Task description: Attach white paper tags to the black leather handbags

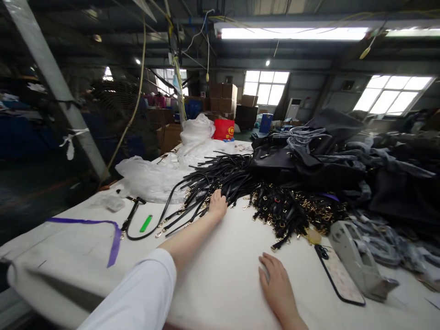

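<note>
My left hand [218, 204] reaches forward over the table to a pile of thin black straps [237, 176] with gold-coloured clasps. Its fingers bend down and close on a strap at the near edge of the pile; the fingertips are partly hidden. Lower right, my right hand [275, 279] rests on the white tabletop [227, 266], fingers stretched out, holding nothing. Beyond it lies a heap of short black straps with gold buckles [282, 211]. One long black strap [140, 237] curves out at the left, close to a green strip [146, 223].
A phone [340, 275] and a grey tape dispenser [360, 261] stand at the right. Behind them rise black bags [292, 160]. A purple ribbon [113, 243] lies left; clear plastic bags [147, 176] and a red bag [224, 129] sit farther back. A metal post [62, 91] slants at the left.
</note>
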`<control>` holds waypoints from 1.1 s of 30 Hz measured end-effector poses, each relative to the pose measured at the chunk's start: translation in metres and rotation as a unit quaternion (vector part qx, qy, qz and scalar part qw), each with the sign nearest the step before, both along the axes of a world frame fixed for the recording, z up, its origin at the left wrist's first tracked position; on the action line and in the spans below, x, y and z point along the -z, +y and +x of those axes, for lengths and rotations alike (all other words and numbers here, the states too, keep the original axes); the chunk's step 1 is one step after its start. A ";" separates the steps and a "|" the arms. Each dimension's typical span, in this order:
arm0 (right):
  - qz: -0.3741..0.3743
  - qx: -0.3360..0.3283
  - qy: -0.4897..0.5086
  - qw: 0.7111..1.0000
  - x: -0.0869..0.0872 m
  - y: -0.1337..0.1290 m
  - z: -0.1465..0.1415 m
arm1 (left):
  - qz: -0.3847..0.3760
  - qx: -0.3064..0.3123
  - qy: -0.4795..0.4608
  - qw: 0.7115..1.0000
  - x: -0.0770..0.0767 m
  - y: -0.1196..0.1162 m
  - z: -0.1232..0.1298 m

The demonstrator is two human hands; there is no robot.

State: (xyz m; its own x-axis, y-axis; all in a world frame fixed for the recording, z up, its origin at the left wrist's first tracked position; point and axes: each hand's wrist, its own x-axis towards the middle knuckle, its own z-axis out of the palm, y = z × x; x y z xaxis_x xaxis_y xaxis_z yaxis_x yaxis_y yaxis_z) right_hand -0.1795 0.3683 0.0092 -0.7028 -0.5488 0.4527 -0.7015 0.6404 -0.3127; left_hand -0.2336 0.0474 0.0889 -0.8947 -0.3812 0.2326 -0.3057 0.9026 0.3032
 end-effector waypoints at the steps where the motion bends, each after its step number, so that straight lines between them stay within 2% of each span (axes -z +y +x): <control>1: -0.003 0.000 -0.005 1.000 0.000 0.000 0.000 | -0.003 0.023 0.006 1.000 -0.003 0.007 0.006; 3: -0.010 -0.002 -0.018 1.000 -0.001 0.000 0.000 | -0.008 0.096 0.003 0.995 -0.006 0.026 0.021; 5: -0.018 -0.004 -0.035 0.999 -0.001 0.000 -0.001 | -0.009 0.194 -0.028 0.980 -0.003 0.054 0.044; 8: -0.033 -0.002 -0.069 0.997 -0.001 0.003 -0.004 | -0.005 0.330 -0.087 0.940 0.016 0.108 0.090; 10: -0.045 0.006 -0.096 0.994 -0.002 0.005 -0.006 | 0.013 0.416 -0.120 0.901 0.036 0.144 0.124; 11: -0.050 0.011 -0.109 0.993 -0.002 0.006 -0.006 | 0.030 0.467 -0.140 0.873 0.046 0.159 0.139; 12: -0.054 0.015 -0.122 0.991 -0.003 0.006 -0.006 | 0.071 0.545 -0.171 0.818 0.054 0.171 0.151; 14: -0.058 0.018 -0.144 0.988 -0.002 0.005 -0.004 | 0.116 0.581 -0.186 0.784 0.064 0.182 0.165; 15: -0.056 0.017 -0.149 0.987 -0.001 0.003 -0.002 | 0.130 0.567 -0.184 0.793 0.064 0.182 0.168; 16: -0.052 0.013 -0.145 0.988 0.001 0.001 0.001 | 0.135 0.527 -0.172 0.821 0.061 0.179 0.169; 18: -0.037 0.003 -0.106 0.994 0.007 -0.004 0.007 | 0.139 0.436 -0.138 0.878 0.047 0.166 0.165; 20: -0.018 -0.009 -0.040 0.999 0.017 -0.007 0.012 | 0.147 0.363 -0.106 0.914 0.030 0.150 0.159; 23: 0.013 -0.038 0.041 0.998 0.034 -0.005 0.006 | 0.171 0.306 -0.083 0.933 0.010 0.131 0.147; 27: 0.056 -0.119 0.099 0.986 0.050 0.005 -0.017 | 0.209 0.231 -0.056 0.949 -0.001 0.117 0.124; 29: 0.060 -0.133 0.113 0.983 0.054 0.007 -0.023 | 0.208 0.194 -0.042 0.958 -0.005 0.108 0.104; 33: 0.013 -0.096 0.113 0.989 0.060 0.002 -0.020 | 0.182 0.098 -0.022 0.978 -0.015 0.078 0.045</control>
